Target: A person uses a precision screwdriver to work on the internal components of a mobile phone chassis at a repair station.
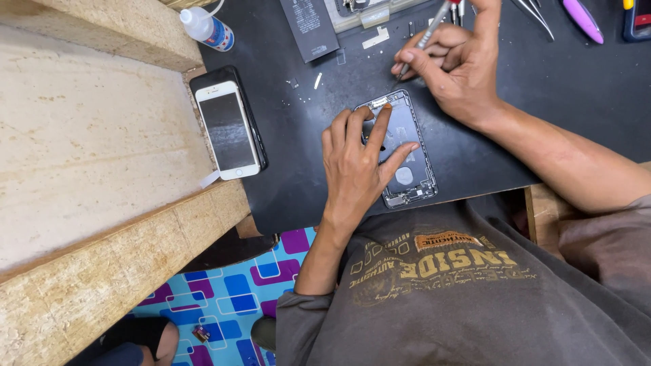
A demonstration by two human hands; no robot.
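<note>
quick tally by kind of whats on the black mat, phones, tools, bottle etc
Phones and phone housings: 3 - white-front phone, black phone under it, opened housing under the left hand
Screwdrivers: 1 - screwdriver in the right hand
Tweezers: 1 - tweezers
Purple-handled tools: 1 - purple tool
Bottles: 1 - small bottle
Flat black batteries: 1 - battery
Total: 8

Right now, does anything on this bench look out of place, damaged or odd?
Mostly orderly. The open dark phone housing lies gutted on the black work mat, pinned by the left hand while the right hand works a thin metal screwdriver at its top. Small loose white bits lie scattered on the mat.
</note>
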